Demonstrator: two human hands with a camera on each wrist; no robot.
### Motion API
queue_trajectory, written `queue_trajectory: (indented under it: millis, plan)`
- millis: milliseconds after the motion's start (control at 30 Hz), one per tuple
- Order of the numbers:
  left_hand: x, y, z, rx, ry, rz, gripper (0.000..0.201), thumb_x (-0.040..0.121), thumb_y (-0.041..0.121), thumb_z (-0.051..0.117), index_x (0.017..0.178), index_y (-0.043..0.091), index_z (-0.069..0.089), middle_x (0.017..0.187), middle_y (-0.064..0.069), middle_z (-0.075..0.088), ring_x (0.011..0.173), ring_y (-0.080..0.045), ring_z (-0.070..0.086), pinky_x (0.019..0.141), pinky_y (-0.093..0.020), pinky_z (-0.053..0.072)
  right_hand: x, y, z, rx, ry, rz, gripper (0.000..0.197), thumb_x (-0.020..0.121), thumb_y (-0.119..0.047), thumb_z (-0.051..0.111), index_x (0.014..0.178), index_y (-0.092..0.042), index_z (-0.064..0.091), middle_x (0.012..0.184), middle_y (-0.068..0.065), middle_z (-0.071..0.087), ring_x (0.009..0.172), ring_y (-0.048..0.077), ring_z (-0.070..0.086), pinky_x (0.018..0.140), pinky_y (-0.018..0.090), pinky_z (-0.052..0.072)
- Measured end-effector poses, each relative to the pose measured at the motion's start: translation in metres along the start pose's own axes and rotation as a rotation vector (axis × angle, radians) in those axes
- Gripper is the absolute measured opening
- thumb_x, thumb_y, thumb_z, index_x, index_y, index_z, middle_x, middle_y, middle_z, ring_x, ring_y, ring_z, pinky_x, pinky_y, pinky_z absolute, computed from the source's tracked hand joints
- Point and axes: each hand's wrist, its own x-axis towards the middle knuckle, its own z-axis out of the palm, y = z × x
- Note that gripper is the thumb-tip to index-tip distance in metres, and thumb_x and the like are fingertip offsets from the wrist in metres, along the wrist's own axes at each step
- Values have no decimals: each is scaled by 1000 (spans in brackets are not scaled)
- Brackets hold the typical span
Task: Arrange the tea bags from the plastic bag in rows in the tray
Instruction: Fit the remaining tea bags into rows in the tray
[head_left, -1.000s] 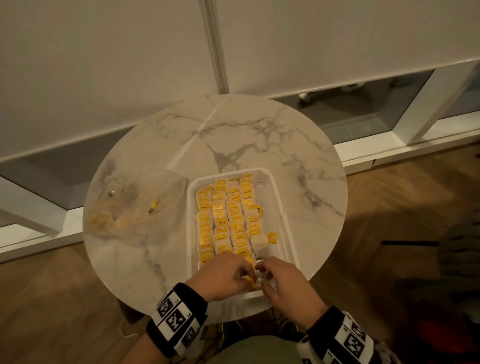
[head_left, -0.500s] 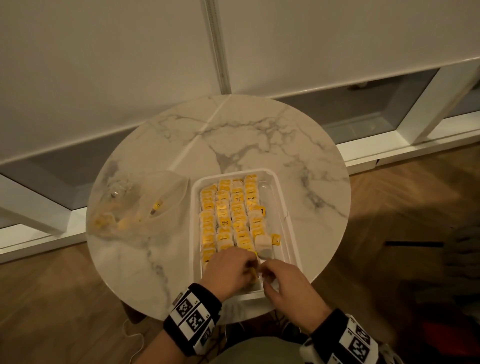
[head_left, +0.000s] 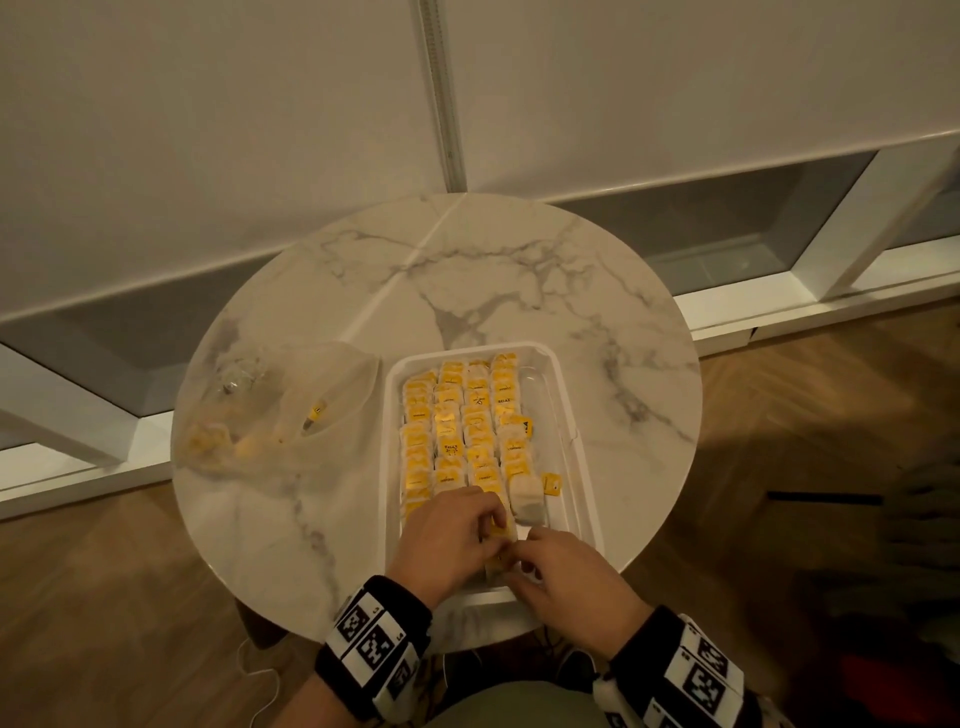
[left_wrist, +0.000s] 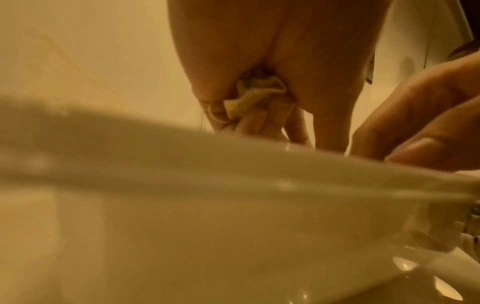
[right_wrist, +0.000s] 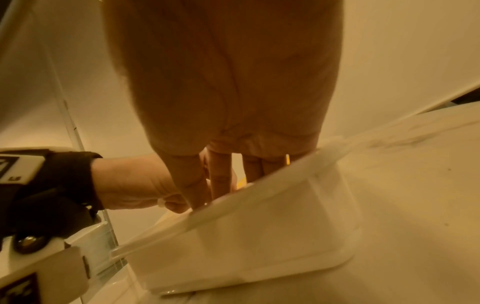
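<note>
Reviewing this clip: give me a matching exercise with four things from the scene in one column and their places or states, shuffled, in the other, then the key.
Things:
1. plastic bag
2. tray
3. left hand
4. loose yellow tag

Places or states:
A. white, holds rows of tea bags
B. lies beside the right-hand row
C. crumpled on the table, left of the tray
D. grips a crumpled tea bag

Pairs: 1-C, 2-A, 3-D, 4-B

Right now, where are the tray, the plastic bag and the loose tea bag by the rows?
tray (head_left: 582, 431), head view, right rim.
plastic bag (head_left: 291, 415), head view, clear middle.
loose tea bag (head_left: 529, 500), head view, pale pouch.
</note>
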Motion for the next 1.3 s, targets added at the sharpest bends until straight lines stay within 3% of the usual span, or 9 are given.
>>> queue_trajectory:
  millis: [200, 333, 433, 533, 633, 800, 967, 1133, 1300]
  plan:
    - [1, -10, 0, 107, -104, -31, 24, 92, 43, 58, 111, 33, 69, 108, 12, 68, 102, -10, 61, 83, -29, 48, 9, -7, 0, -32, -73, 53, 31, 99, -38, 44, 111, -19, 64, 89, 0, 49, 93, 24, 58, 70, 29, 35]
    - [-3, -15, 0, 21, -73, -80, 22, 92, 44, 58, 107, 34, 71, 101, 14, 69, 96, -6, 61, 80, -27, 49, 13, -11, -4, -41, -86, 45, 28, 99, -34, 45, 107, -15, 65, 98, 10, 61, 93, 26, 59, 70, 29, 35]
    - [-7, -15, -5, -468, 41, -184, 29, 99, 41, 53, 92, 23, 75, 79, 15, 69, 74, -5, 60, 70, -25, 48, 16, -9, -4, -7, -97, 47, 25, 97, -34, 49, 101, -16, 66, 92, 10, 65, 88, 25, 61, 67, 31, 40]
    - [-14, -9, -17, -1078, 94, -369, 53, 106, 42, 34, 98, 8, 73, 71, 0, 65, 42, -13, 39, 42, -20, 31, 19, -5, -3, 11, -104, 79, 24, 95, -34, 51, 100, -16, 66, 94, 7, 67, 88, 24, 63, 72, 34, 45]
    - [-22, -9, -26, -1682, 139, -500, 57, 100, 48, 35, 104, 2, 68, 73, -8, 58, 37, -10, 33, 36, -19, 21, 19, -4, -10, 41, -57, 56, 24, 95, -34, 52, 108, -21, 68, 101, -1, 67, 91, 14, 61, 79, 27, 46]
    - [-34, -5, -32, -2172, 274, -583, 58, 93, 50, 46, 119, 2, 64, 88, -11, 64, 59, -16, 54, 43, -23, 38, 13, -17, -32, 210, 91, -18, 10, 94, -27, 61, 102, -31, 68, 90, -17, 65, 86, 0, 59, 76, 14, 45]
    - [-38, -7, -29, -2331, 324, -612, 62, 96, 53, 44, 128, 3, 62, 120, -17, 67, 97, -27, 66, 73, -35, 56, 16, -44, -38, 330, 181, -204, 20, 87, -16, 69, 97, -33, 70, 83, -16, 64, 77, 4, 62, 67, 7, 40]
    - [-36, -8, -26, -2418, 341, -601, 68, 95, 55, 46, 133, -1, 55, 134, -21, 60, 111, -34, 63, 81, -42, 54, 36, -55, -26, 239, 103, -397, 25, 82, -38, 65, 107, -39, 62, 93, -22, 54, 73, 0, 55, 67, 10, 42]
    - [-35, -7, -27, -2378, 308, -588, 64, 90, 54, 48, 126, 1, 57, 134, -22, 60, 112, -37, 57, 90, -47, 43, 52, -53, -21, 145, 94, -438, 17, 82, -37, 59, 99, -39, 61, 95, -25, 50, 76, -7, 51, 66, 6, 39]
